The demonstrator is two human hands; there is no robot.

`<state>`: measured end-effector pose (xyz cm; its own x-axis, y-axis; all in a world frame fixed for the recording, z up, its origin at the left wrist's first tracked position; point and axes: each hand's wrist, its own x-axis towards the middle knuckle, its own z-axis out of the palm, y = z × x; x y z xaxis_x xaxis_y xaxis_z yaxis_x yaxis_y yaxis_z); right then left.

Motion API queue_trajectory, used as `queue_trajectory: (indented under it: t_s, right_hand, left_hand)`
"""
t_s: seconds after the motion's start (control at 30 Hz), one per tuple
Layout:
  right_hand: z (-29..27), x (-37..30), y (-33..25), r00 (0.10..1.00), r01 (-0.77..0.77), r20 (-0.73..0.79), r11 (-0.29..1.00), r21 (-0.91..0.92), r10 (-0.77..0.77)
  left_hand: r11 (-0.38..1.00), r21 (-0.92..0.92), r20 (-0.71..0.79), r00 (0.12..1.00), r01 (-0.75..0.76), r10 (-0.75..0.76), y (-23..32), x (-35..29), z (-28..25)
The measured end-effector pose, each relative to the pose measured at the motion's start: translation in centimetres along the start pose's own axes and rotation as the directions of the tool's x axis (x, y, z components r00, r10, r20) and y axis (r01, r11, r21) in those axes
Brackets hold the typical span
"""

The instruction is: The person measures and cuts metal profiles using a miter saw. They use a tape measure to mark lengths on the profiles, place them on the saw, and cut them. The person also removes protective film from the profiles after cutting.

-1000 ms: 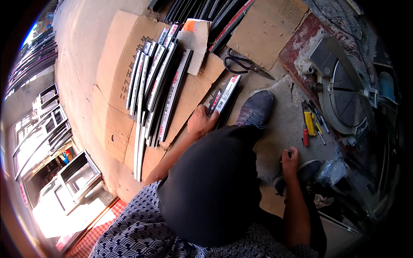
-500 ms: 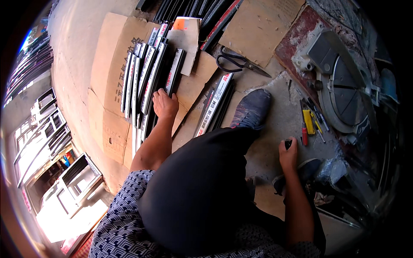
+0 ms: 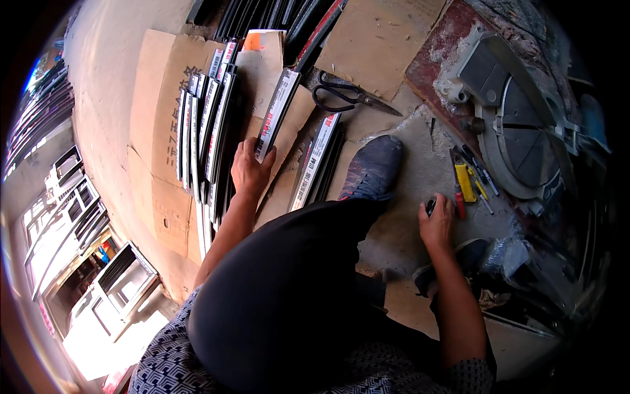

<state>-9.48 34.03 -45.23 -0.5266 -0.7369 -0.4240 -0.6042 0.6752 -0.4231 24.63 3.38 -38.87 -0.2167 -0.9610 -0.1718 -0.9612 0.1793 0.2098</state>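
My left hand point(image 3: 251, 172) is closed around the near end of a long dark metal profile strip point(image 3: 279, 108) with a white printed film on its face. The strip slants away from me, just right of a stack of similar profile strips point(image 3: 205, 134) lying on flattened cardboard point(image 3: 149, 111). Low over the floor at the right, my right hand point(image 3: 438, 226) is closed on a small black object point(image 3: 430, 207), mostly covered by the fingers, so its kind is unclear. Beside that hand lie a red-handled tool point(image 3: 460, 205) and a yellow-handled tool point(image 3: 466, 184).
Black-handled scissors point(image 3: 357, 100) lie open beyond my shoe point(image 3: 374, 167). More profile strips point(image 3: 317, 161) rest between my leg and the cardboard. A round-based cutting machine point(image 3: 525, 134) stands at the right. Dark profiles point(image 3: 269, 20) are piled at the far side.
The strip in my left hand has shifted right, away from the stack, and now shows its white face more broadly. My right hand has moved slightly toward the tools. The view has shifted a little.
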Motion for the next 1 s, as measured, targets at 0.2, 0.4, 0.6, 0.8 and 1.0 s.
queue_trajectory:
  t_s: [0.2, 0.4, 0.6, 0.8, 1.0]
  right_hand:
    - [-1.1, -0.1, -1.3, 0.998, 0.035, -0.042, 0.992, -0.121, -0.040]
    - [-3.8, 1.0, -4.6, 0.999, 0.015, -0.048, 0.997, -0.072, -0.018]
    - [-4.8, 2.4, -6.9, 0.996, 0.027, -0.088, 0.973, 0.230, -0.007]
    - [-6.3, 4.0, -9.2, 0.995, 0.042, -0.103, 0.891, 0.451, 0.005]
    - [-7.8, 6.0, -10.3, 0.993, -0.083, 0.024, 0.529, 0.845, 0.117]
  left_hand:
    - [0.956, -0.124, -0.110, 0.961, -0.267, 0.254, 6.1, 2.5, -1.5]
    - [0.846, -0.215, -0.132, 0.873, -0.488, 0.470, 12.1, 4.6, -2.3]
    - [0.778, -0.248, -0.122, 0.815, -0.578, 0.567, 14.4, 4.3, -2.1]
    - [0.746, -0.278, -0.119, 0.793, -0.605, 0.598, 15.5, 3.9, -2.3]
    - [0.733, -0.313, -0.062, 0.783, -0.604, 0.619, 16.4, 3.7, -2.5]
